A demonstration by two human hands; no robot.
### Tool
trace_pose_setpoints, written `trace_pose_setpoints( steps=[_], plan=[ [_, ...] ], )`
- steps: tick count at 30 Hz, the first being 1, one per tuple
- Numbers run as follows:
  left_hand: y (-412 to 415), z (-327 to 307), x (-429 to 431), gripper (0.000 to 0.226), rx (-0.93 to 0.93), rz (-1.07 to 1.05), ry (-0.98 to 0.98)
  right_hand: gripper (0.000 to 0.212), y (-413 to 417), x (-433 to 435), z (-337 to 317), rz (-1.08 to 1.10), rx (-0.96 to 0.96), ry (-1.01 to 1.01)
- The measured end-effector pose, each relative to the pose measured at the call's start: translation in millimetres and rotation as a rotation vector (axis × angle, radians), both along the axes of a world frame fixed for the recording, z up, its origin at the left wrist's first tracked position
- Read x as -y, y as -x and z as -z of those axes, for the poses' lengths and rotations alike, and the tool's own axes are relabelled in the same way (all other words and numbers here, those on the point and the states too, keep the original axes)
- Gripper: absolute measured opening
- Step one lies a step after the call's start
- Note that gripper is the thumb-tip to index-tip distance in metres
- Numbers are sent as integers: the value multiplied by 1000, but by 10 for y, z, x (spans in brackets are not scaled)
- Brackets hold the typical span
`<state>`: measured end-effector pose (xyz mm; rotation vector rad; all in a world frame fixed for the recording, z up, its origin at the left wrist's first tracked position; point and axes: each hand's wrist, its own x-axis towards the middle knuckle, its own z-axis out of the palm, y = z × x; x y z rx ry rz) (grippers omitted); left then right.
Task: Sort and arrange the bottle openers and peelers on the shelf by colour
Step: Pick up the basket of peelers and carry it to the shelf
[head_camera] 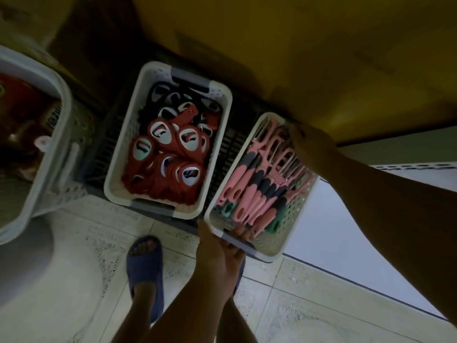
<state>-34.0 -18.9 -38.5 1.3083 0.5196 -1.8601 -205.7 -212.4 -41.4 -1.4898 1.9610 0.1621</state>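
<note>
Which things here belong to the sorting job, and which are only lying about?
Job: red and black bottle openers in the middle basket; pink and green peelers in the right basket, gripped by the left hand and right hand.
Lying about: left basket of red things; black crate; blue slipper.

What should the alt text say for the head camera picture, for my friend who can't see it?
A person's left hand and right hand hold a white basket of pink peelers by its two ends. Beside it sits a second basket of red and black bottle openers. A blue slipper shows below.
</note>
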Motion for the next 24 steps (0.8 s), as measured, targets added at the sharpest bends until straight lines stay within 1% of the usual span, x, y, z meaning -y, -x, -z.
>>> trace_pose_setpoints(
  steps=[2, 5, 7, 9, 11, 12, 15, 16, 17, 18, 19, 20, 21, 22, 24],
  plan=[
    [42, -13, 9, 66, -14, -10, -18, 45, 31, 16, -35, 18, 20, -1],
    [96, -150, 13, 72, -43, -24, -21, 42, 91, -11, -225, 93, 60, -111],
    [125, -296, -32, 77, -74, 18, -32, 43, 171, -54, -422, 126, 64, -144],
    [110, -490, -41, 79, -130, 54, -128, 53, 246, -100, -699, 161, 97, -162],
    [12, -697, -1, 86, -235, 101, -155, 64, 315, -100, -993, 213, 136, -171],
    [-64, -852, 91, 86, -256, 100, -152, 66, 324, -86, -1179, 238, 145, -180],
    [-383, -1427, 460, 67, -236, 111, -30, 64, 183, -81, -1827, 308, 213, -193],
    [-558, -1753, 618, 64, -203, 101, 85, 61, 85, -76, -2071, 331, 225, -181],
    [-686, -2031, 757, 59, -140, 139, 185, 59, -16, -93, -2246, 349, 229, -180],
    [-811, -2251, 822, 58, -57, 184, 170, 57, -148, -120, -2478, 358, 252, -180],
    [-1032, -2518, 856, 63, 15, 200, 189, 55, -300, -120, -2730, 365, 275, -158],
    [-1252, -2816, 881, 66, 78, 145, 255, 56, -446, -139, -2942, 366, 291, -139],
    [-1466, -3238, 927, 66, 121, 165, 289, 58, -630, -143, -3207, 359, 329, -113],
    [-1679, -3589, 948, 66, 180, 186, 293, 61, -834, -140, -3497, 324, 346, -92],
    [-2123, -4079, 940, 63, 257, 216, 330, 65, -1254, -102, -4028, 221, 377, -31]
  ],
)
